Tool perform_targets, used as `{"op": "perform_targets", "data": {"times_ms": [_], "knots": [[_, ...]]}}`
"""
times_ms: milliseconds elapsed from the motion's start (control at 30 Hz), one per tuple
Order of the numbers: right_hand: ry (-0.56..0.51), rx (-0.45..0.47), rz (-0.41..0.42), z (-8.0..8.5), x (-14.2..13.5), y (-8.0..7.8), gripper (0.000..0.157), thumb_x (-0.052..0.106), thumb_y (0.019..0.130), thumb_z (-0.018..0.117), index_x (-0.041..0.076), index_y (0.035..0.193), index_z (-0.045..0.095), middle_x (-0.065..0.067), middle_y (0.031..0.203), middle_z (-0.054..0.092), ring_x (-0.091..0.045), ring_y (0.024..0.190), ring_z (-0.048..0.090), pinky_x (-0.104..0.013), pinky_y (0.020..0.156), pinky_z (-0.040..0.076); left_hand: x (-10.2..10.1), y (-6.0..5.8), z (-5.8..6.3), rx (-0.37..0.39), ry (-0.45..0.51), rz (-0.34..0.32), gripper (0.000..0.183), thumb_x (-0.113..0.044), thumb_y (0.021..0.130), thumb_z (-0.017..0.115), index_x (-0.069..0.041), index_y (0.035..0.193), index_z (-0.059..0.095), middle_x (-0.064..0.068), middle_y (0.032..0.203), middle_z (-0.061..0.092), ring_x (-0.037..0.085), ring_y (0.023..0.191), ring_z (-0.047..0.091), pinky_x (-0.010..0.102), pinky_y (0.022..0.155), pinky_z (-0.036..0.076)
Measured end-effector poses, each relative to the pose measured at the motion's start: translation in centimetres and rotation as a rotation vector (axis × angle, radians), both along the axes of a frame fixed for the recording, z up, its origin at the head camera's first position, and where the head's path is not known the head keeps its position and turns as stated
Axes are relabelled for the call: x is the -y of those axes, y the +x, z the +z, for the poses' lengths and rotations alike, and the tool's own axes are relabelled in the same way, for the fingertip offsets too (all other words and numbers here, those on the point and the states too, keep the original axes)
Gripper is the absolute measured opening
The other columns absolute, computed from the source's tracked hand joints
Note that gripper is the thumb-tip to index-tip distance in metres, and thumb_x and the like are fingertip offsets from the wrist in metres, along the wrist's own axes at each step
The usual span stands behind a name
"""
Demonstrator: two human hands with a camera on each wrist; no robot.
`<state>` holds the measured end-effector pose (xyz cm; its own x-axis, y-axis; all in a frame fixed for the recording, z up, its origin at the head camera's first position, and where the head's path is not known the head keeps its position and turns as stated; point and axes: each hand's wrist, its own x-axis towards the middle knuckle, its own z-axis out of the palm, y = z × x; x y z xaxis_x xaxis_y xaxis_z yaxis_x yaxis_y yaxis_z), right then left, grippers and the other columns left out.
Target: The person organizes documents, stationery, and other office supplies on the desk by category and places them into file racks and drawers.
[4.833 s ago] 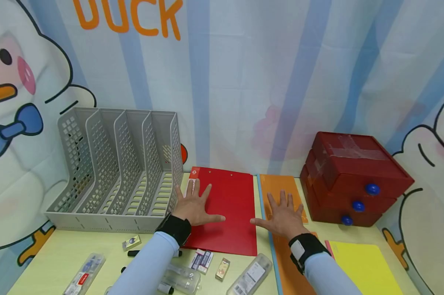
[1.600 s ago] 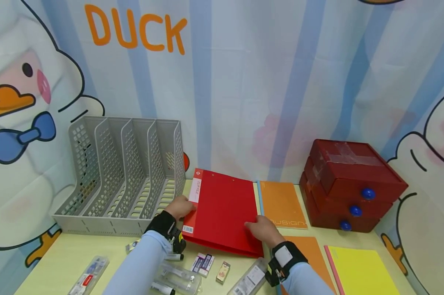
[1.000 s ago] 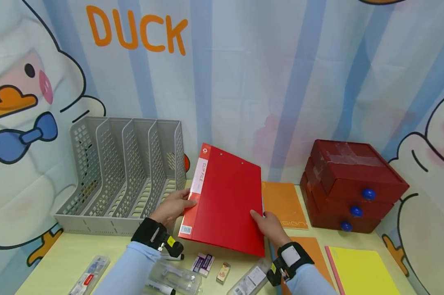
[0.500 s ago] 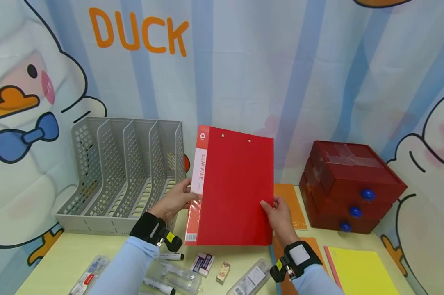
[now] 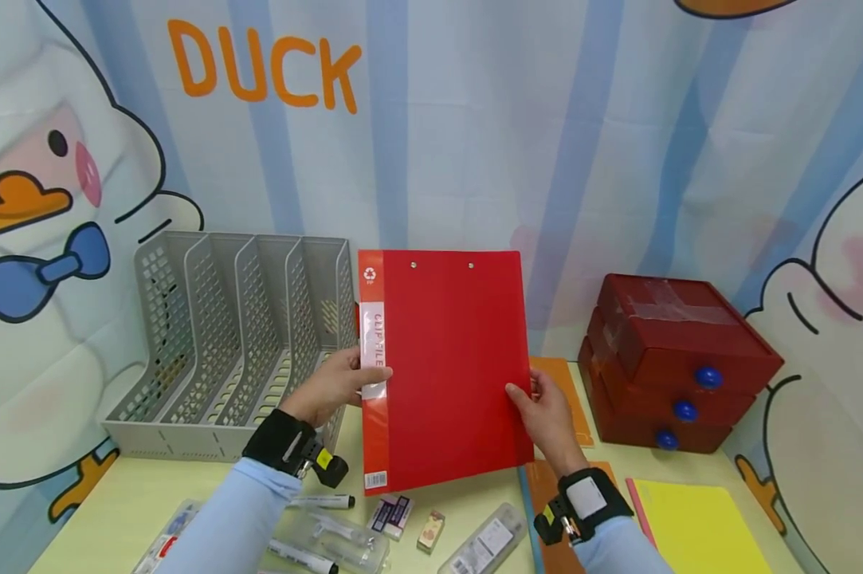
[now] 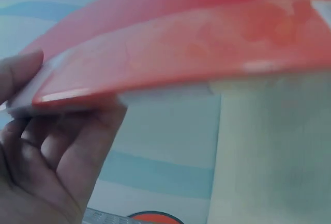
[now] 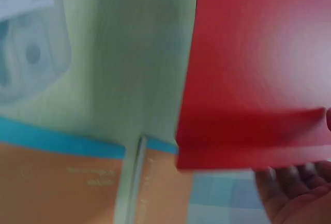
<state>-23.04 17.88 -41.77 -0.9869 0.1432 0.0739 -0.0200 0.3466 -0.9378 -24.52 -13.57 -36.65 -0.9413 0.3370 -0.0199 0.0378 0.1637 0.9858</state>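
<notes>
The person stands with both arms (image 5: 233,522) stretched forward in light blue sleeves (image 5: 617,550), black straps (image 5: 276,442) about the wrists, left hand (image 5: 331,388) and right hand (image 5: 551,420) well apart, each pinching, thumb (image 5: 517,395) in front, fingers (image 6: 85,146) behind.

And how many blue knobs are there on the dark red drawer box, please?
3: a top knob, a middle knob and a bottom knob, all on the front of the drawer box. Its back is hidden from view.

Far orange notebook (image 5: 562,372) partly hidden behind red folder (image 5: 454,343)
</notes>
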Motion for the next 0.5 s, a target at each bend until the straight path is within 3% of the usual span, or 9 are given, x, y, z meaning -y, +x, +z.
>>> {"op": "perform_targets", "data": {"times_ms": [133,333,400,500], "knots": [[0.23,0.028,0.066,0.8,-0.7,0.6,0.06,0.031,0.101,0.058,0.001,0.149,0.038,-0.025,0.137,0.052,-0.041,0.119,0.056,-0.051,0.094,0.051,-0.2,0.4,0.3,-0.05,0.021,0.036,0.047,-0.017,0.099,0.062,0.0,0.139,0.046,0.018,0.121,0.062,0.025,0.091,0.067,0.039,0.079,0.057],[0.776,0.126,0.243,1.4,-1.9,2.4,0.058,0.033,0.092,0.07,-0.003,0.136,0.055,-0.025,0.129,0.059,-0.044,0.118,0.055,-0.058,0.097,0.045,-0.1,1.6,1.1,-0.14,0.016,0.205,0.05,-0.021,0.098,0.064,-0.003,0.141,0.045,0.017,0.127,0.061,0.028,0.097,0.067,0.04,0.084,0.057],[0.87,0.189,0.282,1.3,-2.2,3.1,0.059,0.037,0.089,0.073,0.0,0.132,0.059,-0.022,0.125,0.063,-0.042,0.116,0.056,-0.059,0.096,0.045,0.2,2.2,1.5,-0.181,0.009,0.267,0.051,-0.024,0.098,0.063,-0.004,0.142,0.046,0.016,0.129,0.06,0.029,0.099,0.066,0.042,0.086,0.056],[0.904,0.245,0.299,1.0,-2.6,4.4,0.061,0.042,0.085,0.076,0.001,0.128,0.063,-0.018,0.121,0.065,-0.04,0.114,0.058,-0.059,0.095,0.045,0.9,3.2,2.1,-0.248,0.007,0.344,0.051,-0.027,0.099,0.062,-0.005,0.142,0.046,0.015,0.13,0.06,0.03,0.102,0.064,0.043,0.088,0.055]]}}
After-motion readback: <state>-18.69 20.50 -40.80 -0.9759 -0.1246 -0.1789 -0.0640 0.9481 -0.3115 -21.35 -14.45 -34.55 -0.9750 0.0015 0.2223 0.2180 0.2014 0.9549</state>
